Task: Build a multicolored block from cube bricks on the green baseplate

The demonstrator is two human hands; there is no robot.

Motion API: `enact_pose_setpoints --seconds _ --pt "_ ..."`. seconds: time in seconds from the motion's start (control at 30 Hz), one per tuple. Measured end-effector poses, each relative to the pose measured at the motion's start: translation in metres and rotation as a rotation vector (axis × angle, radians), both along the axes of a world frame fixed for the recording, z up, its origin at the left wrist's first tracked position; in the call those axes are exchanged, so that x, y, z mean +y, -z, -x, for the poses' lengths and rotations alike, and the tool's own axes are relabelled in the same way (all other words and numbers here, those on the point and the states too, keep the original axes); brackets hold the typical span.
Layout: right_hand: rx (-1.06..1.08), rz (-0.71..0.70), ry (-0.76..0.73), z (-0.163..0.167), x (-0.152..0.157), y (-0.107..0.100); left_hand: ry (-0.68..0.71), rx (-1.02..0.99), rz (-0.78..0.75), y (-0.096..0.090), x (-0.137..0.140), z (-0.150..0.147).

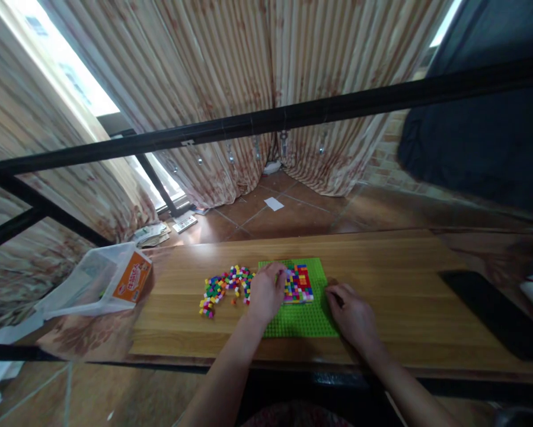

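Observation:
A green studded baseplate [299, 323] lies on the wooden board, with a block of small multicoloured bricks [302, 283] set on its upper part. My left hand [266, 292] is over the left side of that block, its fingertips pinched together at the bricks. Whatever is between those fingertips is too small to make out. My right hand [353, 314] rests at the baseplate's right edge with the fingers curled in; their inside is hidden. To the left of my left hand, a loose pile of small coloured bricks [222, 286] is spread on the board, partly covered by the hand.
The wooden board [395, 296] carries a flat black object [492, 311] at its right end. A translucent plastic bin with an orange label [133, 276] stands off the left end. A black metal rail [248, 124] crosses beyond the board, before striped curtains [217, 65].

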State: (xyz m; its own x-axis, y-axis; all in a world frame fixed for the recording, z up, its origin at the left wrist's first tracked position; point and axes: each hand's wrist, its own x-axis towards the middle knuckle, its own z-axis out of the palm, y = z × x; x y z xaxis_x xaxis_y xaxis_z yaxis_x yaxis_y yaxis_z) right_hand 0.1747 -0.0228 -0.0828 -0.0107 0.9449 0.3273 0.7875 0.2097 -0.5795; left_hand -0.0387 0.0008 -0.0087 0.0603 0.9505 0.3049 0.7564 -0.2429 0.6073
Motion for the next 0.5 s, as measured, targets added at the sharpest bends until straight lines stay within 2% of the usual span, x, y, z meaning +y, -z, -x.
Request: enact_pose_setpoints --seconds 0.07,0.17,0.33,0.5 --pt "0.003 0.000 -0.001 0.000 0.000 -0.001 0.030 -0.038 -0.040 0.003 0.005 -0.002" --pt "0.010 0.003 -0.005 0.000 0.001 0.000 0.001 -0.100 -0.071 0.009 0.011 -0.006" --pt "0.012 -0.003 -0.006 -0.001 0.002 0.003 -0.009 -0.215 -0.049 0.014 0.017 -0.010" --pt "0.006 -0.001 -0.009 -0.001 0.002 0.003 -0.029 -0.201 -0.022 0.016 0.022 -0.011"
